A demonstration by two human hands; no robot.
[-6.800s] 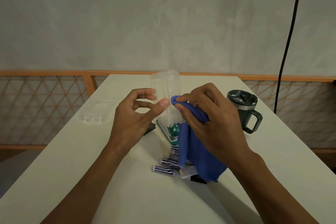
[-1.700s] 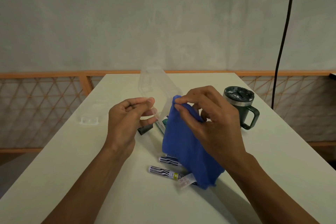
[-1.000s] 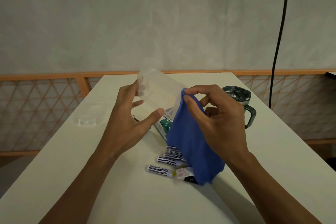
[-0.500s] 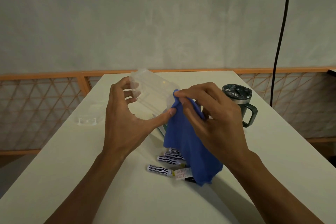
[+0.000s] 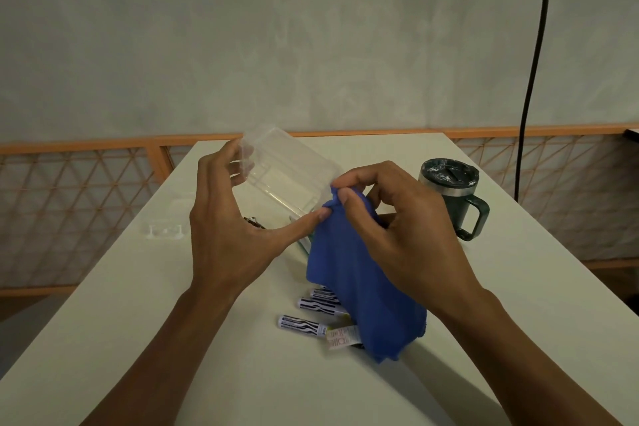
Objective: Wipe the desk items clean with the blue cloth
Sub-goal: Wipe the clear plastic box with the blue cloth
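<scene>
My left hand [image 5: 228, 228] holds a clear plastic box [image 5: 287, 173] tilted above the white desk [image 5: 138, 339], fingers at its far end and thumb at its near corner. My right hand [image 5: 397, 235] pinches the top of the blue cloth [image 5: 363, 287] against the box's right corner; the rest of the cloth hangs down to the desk. Below the cloth lie several black-and-white markers [image 5: 304, 323], partly covered by it.
A dark green lidded mug [image 5: 449, 194] stands at the right of the desk. A clear plastic lid [image 5: 166, 230] lies at the left edge. A binder clip [image 5: 254, 221] peeks out behind my left hand. An orange lattice railing [image 5: 69, 204] and a black cable [image 5: 532, 62] lie beyond.
My left hand has turned the clear box from upright to tilted flatter, shifting its grip. My right hand keeps the cloth pinched at the box's right corner, moving slightly along it.
</scene>
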